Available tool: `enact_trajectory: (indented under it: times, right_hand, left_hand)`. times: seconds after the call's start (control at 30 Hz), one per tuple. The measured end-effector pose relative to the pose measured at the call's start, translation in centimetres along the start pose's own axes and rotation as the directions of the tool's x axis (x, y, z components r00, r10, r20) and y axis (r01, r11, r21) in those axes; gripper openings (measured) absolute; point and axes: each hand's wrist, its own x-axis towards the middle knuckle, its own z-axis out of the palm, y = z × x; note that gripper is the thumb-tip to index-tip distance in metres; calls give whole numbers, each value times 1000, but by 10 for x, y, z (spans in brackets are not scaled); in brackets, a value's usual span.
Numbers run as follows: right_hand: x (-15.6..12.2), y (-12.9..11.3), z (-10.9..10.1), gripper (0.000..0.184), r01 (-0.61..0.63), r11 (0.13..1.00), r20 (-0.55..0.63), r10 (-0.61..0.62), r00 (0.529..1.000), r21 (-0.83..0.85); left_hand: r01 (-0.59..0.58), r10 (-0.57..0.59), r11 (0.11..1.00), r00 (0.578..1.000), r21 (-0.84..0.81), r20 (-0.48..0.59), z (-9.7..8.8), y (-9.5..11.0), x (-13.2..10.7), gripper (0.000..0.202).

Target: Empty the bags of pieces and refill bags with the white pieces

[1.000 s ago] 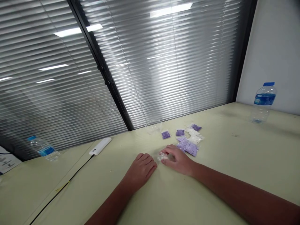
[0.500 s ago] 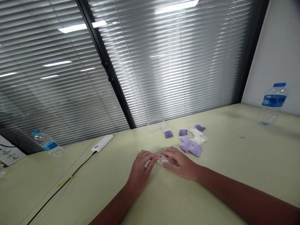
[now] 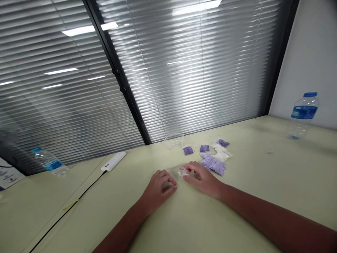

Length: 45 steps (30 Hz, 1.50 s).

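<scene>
Head view: small clear plastic piece (image 3: 183, 172), pinched at the fingertips of the right hand (image 3: 202, 181), on that hand's left side, long axis unclear. Next, the left hand (image 3: 160, 187), empty, loosely curled on the tabletop (image 3: 250, 161), nearby. Purple sachets (image 3: 212, 165) lie just beyond.

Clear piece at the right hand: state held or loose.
Seemingly held: the clear piece sits at the fingertips of the right hand; lift off the table cannot be told.
</scene>
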Motion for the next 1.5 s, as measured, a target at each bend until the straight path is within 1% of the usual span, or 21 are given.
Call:
enact_trajectory:
  times: [0.1,0.23,0.37,0.43,0.53,0.67,0.73,0.83,0.9,0.97,1.03,1.1,1.2,1.27,1.33,1.37,1.43,1.5]
  right_hand:
    - [0,1,1,25,24,1000,-5,-24,1000,-10]
    - [1,2,2,26,22,1000,-1,-22,1000,-18]
    - [1,2,2,28,34,999,11,-33,999,-31]
    - [1,2,2,29,32,999,14,-32,999,-36]
    - [0,2,1,29,32,999,32,-31,999,-35]
    - [-1,-1,0,29,80,995,73,-76,994,-54]
    - [-1,-3,0,30,118,991,97,-111,989,-64]
    - [-3,-6,0,30,154,986,121,-146,982,-60]
    - [-4,-6,-1,30,153,987,121,-146,982,-51]
    - [-4,-5,-1,31,148,988,114,-143,983,-35]
    - [-5,-5,-1,32,155,988,110,-152,982,-17]
    - [-5,-6,-2,32,175,984,109,-173,979,-14]
    - [-6,-8,-2,34,211,977,104,-207,973,-32]
    - [-6,-8,-1,35,224,973,92,-219,971,-47]
    - [-6,-6,-1,36,192,981,61,-190,980,-34]
    - [-5,-5,-1,35,149,989,43,-148,988,-2]
    - [-4,-3,-2,29,34,993,16,-36,999,115]
    - [-3,-2,-3,26,-37,978,8,36,999,207]
  left_hand:
    - [14,-13,1000,999,-25,30,2,2,0,13]
    - [37,-34,998,997,-46,67,4,6,-1,19]
    - [100,-94,993,991,-56,99,4,11,-2,19]
    - [115,-106,990,989,-76,105,2,13,-3,21]
    - [119,-108,977,992,-179,71,-1,15,-2,26]
    - [137,-154,911,988,-390,-12,-6,20,-3,29]
    - [126,-163,901,985,-416,-55,-6,22,-4,28]
    - [33,-75,947,990,-320,-120,-4,21,-6,27]
    - [-36,2,980,985,-197,-172,-3,18,-8,27]
    - [-68,54,996,976,-56,-211,-3,16,-9,25]
    - [-85,97,994,974,66,-203,-4,15,-11,23]
    - [-108,134,982,976,152,-169,-4,15,-13,25]
    - [-146,179,967,973,208,-147,-2,15,-16,31]
    - [-146,183,968,966,202,-184,-2,14,-16,33]
    - [-129,170,975,956,180,-239,-3,12,-16,31]
    - [-124,167,976,954,179,-248,-3,11,-15,27]
    - [-137,182,967,961,215,-207,-5,7,-13,23]
    - [-169,206,949,971,266,-120,-5,3,-10,22]
